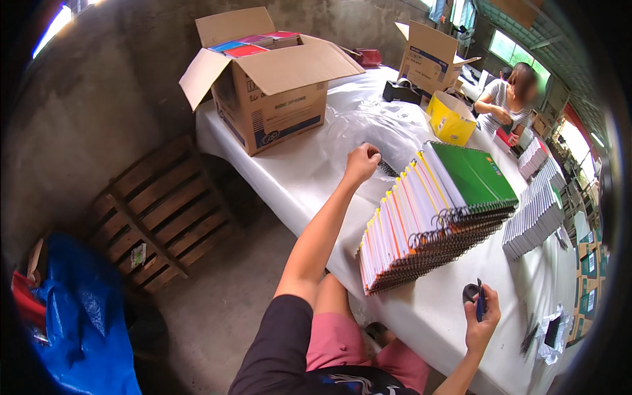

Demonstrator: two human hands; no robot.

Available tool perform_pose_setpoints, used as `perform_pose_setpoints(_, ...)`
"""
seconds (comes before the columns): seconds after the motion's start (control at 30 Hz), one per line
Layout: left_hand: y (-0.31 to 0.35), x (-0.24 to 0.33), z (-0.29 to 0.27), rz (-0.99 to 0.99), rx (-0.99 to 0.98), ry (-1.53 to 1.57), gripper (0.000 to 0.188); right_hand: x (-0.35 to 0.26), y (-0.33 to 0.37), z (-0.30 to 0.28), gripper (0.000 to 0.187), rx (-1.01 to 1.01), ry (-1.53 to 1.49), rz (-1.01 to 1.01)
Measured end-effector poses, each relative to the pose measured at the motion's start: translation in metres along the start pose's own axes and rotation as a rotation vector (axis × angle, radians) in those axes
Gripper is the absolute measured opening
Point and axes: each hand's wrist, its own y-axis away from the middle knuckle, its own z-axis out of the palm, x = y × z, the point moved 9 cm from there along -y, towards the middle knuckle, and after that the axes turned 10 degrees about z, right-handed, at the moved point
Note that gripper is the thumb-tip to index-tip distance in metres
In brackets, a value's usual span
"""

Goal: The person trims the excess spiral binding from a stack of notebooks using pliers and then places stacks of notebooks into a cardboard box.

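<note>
Black short sleeve and pink shorts are nearest the camera, against the edge of a white-covered counter.

Right grip: fingers wrapped around a slim hand tool with a dark blue handle and a rounded black part, held up over the counter's near side. To its right: loose dark wire coils, beside a crumpled pale wrapper with a black rectangle on it.

Tall stack of spiral-bound notebooks: white page edges, yellow and orange strips, black wire spines, green cover at the upper end. Long axis slants from lower left to upper right in view; spines face the right grip.

Key relation: stack sits between the two grips. Single dark wire coil is just past the stack's left side, slanting down and right from the left grip. Left is clearly nearer; from the right, the stack stands in the way. Left fingers are bent together at the coil's end; cannot tell whether they pinch it or only touch it.

Beyond: clear plastic bag behind the coil, open yellow box, second run of notebooks to the right. Farther: open brown carton with coloured books, black tape dispenser, co-worker in a striped top.
</note>
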Motion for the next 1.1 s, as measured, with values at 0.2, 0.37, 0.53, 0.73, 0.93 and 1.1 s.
perform_pose_setpoints(0.2,-0.060,-0.032,0.011,-0.015,-0.142,0.542,0.072,-0.019,-0.002,0.002,0.044,0.023,0.060,-0.069)
perform_pose_setpoints(0.37,-0.015,0.003,0.013,-0.382,-0.323,0.396,0.080,-0.040,0.002,0.005,0.040,0.026,-0.001,-0.172)
perform_pose_setpoints(0.53,0.061,0.123,-0.072,0.068,-0.065,0.464,0.076,-0.085,0.011,0.027,0.045,-0.018,0.131,-0.340)
perform_pose_setpoints(0.73,0.156,0.230,-0.085,0.494,0.020,0.579,0.066,-0.146,0.013,0.033,0.046,0.070,0.099,-0.476)
perform_pose_setpoints(0.93,0.175,0.236,-0.079,0.458,0.144,0.787,0.042,-0.168,0.014,0.043,0.041,0.183,0.183,-0.507)
perform_pose_setpoints(1.1,0.186,0.243,-0.075,0.470,0.248,0.731,0.038,-0.169,0.013,0.049,0.046,0.208,0.176,-0.505)
